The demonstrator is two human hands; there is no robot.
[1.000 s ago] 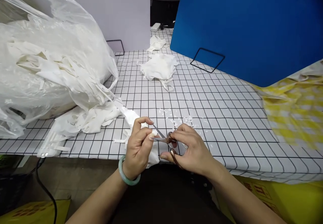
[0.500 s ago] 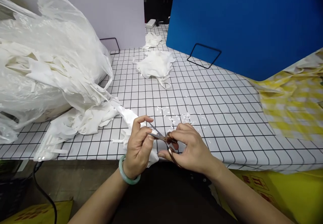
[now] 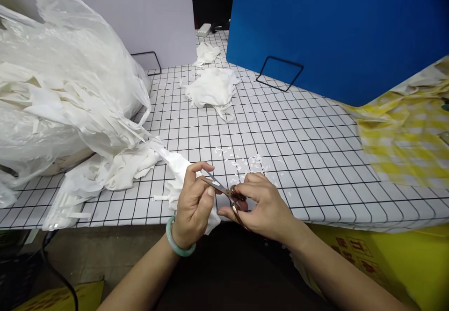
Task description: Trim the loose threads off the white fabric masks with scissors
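Note:
My right hand (image 3: 266, 203) grips scissors (image 3: 225, 190) with copper-coloured handles, their blades parted and pointing left. The blade tips reach the curled fingers of my left hand (image 3: 193, 203), which is closed on a white fabric piece (image 3: 177, 164). Exactly where the fingers pinch it is partly hidden. A strip of this fabric runs up and left towards a pile of white fabric pieces (image 3: 89, 114). Beyond the scissors, small white snippets (image 3: 255, 162) lie scattered on the checked tablecloth (image 3: 308, 161).
A large clear plastic bag (image 3: 105, 39) bulges on the left around the pile. Further back lies a white fabric heap (image 3: 212, 88). A blue panel (image 3: 326, 30) and a pale panel (image 3: 140, 16) stand behind. A yellow checked cloth (image 3: 403, 147) lies at right.
The scissor blades have shifted slightly at the left fingertips. Both hands keep nearly the same pose, while the table scene has moved a little left in view.

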